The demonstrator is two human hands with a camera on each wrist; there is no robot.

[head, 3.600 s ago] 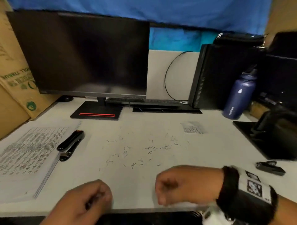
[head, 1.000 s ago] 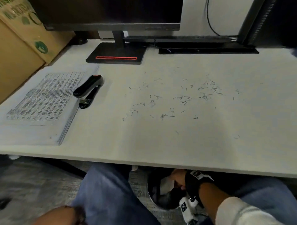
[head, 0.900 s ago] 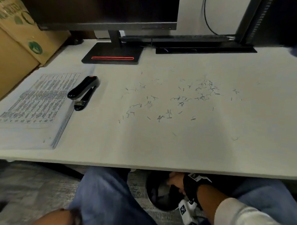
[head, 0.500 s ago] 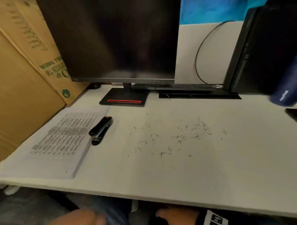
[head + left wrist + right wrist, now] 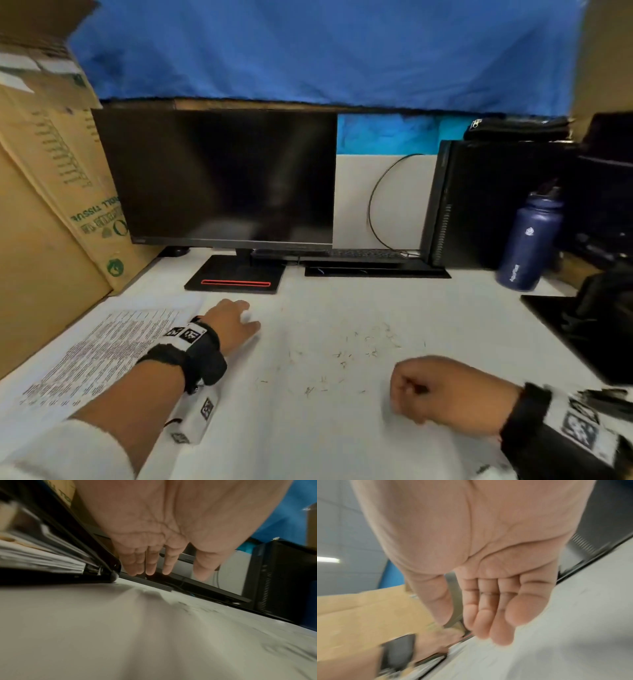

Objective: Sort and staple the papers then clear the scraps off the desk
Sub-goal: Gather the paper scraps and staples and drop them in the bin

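Note:
Loose staple scraps (image 5: pixel 359 353) lie scattered over the middle of the white desk (image 5: pixel 308 445). A stack of printed papers (image 5: pixel 102 349) rests at the left. My left hand (image 5: pixel 246 318) reaches over the stack's right edge, fingers straight, and covers the stapler in the head view. In the left wrist view the black stapler (image 5: pixel 96 566) lies just left of my left hand (image 5: pixel 171 566), which holds nothing. My right hand (image 5: pixel 411 390) hovers low over the desk right of the scraps. In the right wrist view my right hand (image 5: pixel 465 627) is empty, its fingers only gently bent.
A dark monitor (image 5: pixel 222 178) on its stand (image 5: pixel 236 279), a keyboard (image 5: pixel 359 255) and a computer tower (image 5: pixel 479 205) line the back. A blue bottle (image 5: pixel 529 240) and a black bag (image 5: pixel 599 315) sit at the right. A cardboard box (image 5: pixel 51 222) walls the left.
Both hands came up from below the desk edge. The right one left the bin under the desk; the left one moved forward to the stapler. The head view tilted up.

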